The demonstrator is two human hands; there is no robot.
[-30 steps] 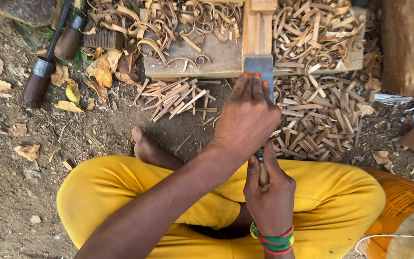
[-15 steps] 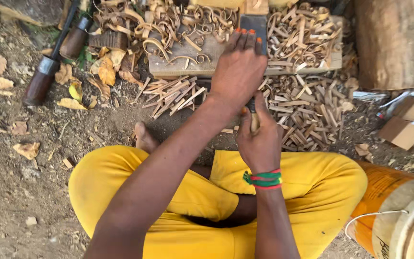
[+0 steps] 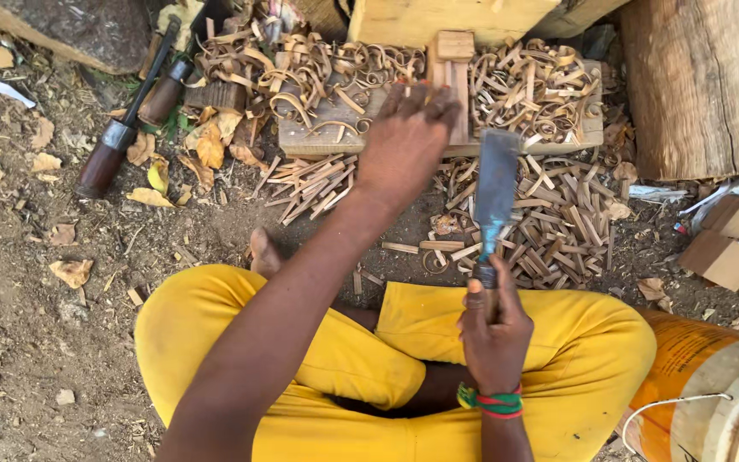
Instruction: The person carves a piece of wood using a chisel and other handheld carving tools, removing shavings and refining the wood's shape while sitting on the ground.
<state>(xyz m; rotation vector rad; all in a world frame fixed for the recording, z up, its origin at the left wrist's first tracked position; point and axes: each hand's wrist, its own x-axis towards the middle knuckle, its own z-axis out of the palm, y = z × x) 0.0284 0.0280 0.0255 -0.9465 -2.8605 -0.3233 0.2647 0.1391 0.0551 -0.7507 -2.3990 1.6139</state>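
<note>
- Right hand (image 3: 493, 329) has its grip clamped on the handle of a broad flat-bladed steel chisel (image 3: 495, 192), blade pointing up just right of the small upright pale wooden block (image 3: 451, 81).
- Left hand (image 3: 405, 141), fingers spread, rests against that block.
- Chisel looks stiff, heavy and sharp; best held by the handle.

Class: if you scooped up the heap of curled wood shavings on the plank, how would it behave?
The curled pale wood shavings are thin ribbons, so probably very light. Loosely tangled, they would likely shed and scatter. Their tight curls suggest they crush or snap easily.
</note>
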